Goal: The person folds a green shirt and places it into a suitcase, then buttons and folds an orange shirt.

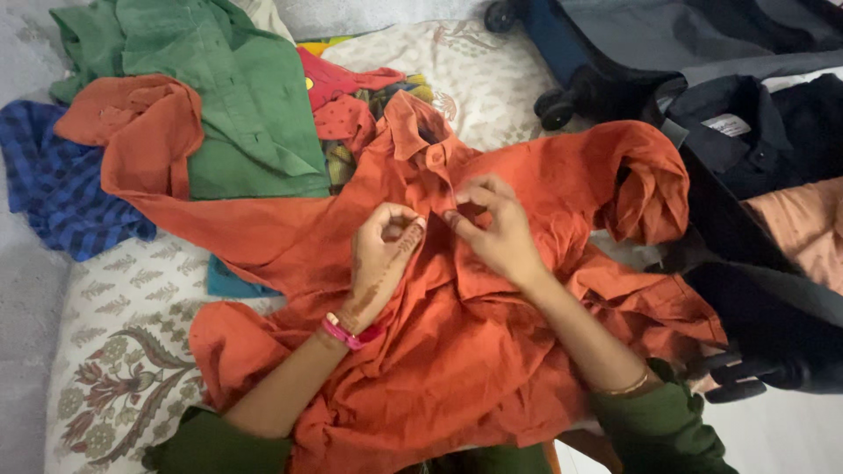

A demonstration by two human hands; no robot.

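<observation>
My left hand point(384, 254) has thumb and fingertips pinched on the front placket of the orange shirt point(457, 325), just below its collar. My right hand point(493, 230) mirrors it, fingertips pressed together on the same strip of cloth, so the two sets of fingers nearly touch at the shirt's middle. The shirt lies spread over my lap and the patterned bedsheet point(114, 351), collar pointing far, one sleeve trailing left and the other bunched up at the right.

Room is tight. To the far left a green shirt point(237, 96) overlaps the orange sleeve, with a blue checked garment point(53, 184) beyond it at the left edge; bare sheet shows only near left.

On the right an open dark suitcase point(773, 316) holds a black shirt point(746, 132) and a peach-coloured garment point(803, 224); its near rim sits just beside the orange cloth.

Both wrists bend inward, forearms converging from the near edge, a pink bangle point(347, 333) on the left.
</observation>
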